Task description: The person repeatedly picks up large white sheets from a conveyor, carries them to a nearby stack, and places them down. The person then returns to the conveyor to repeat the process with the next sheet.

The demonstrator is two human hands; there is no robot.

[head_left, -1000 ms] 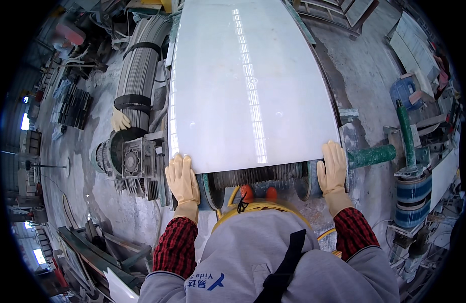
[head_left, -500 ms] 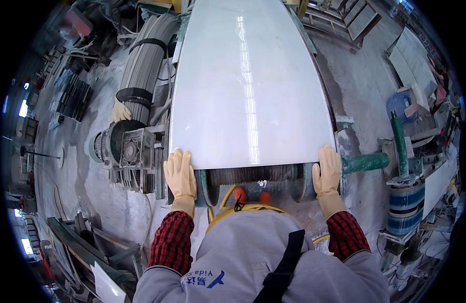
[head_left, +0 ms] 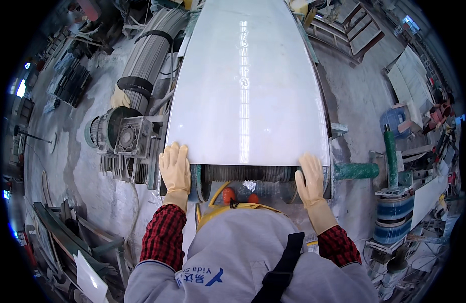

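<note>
A large glossy white slab (head_left: 245,86) lies flat on a conveyor machine and stretches away from me. My left hand (head_left: 175,169), in a pale yellow glove, rests on the slab's near left corner. My right hand (head_left: 309,179), gloved the same, presses against the near right corner. Both hands lie flat with fingers together on the slab's edge. Under that edge a dark ribbed roller (head_left: 248,174) shows between my hands.
A grey motor and gearbox (head_left: 119,136) stand left of the conveyor, with a bundle of grey strips (head_left: 149,55) behind. A green handle (head_left: 356,170) sticks out on the right beside a blue-banded drum (head_left: 392,217). Dusty concrete floor surrounds the machine.
The slab's near edge has stayed under my hands while the view has shifted slightly. My right hand sits a little lower on the corner than before.
</note>
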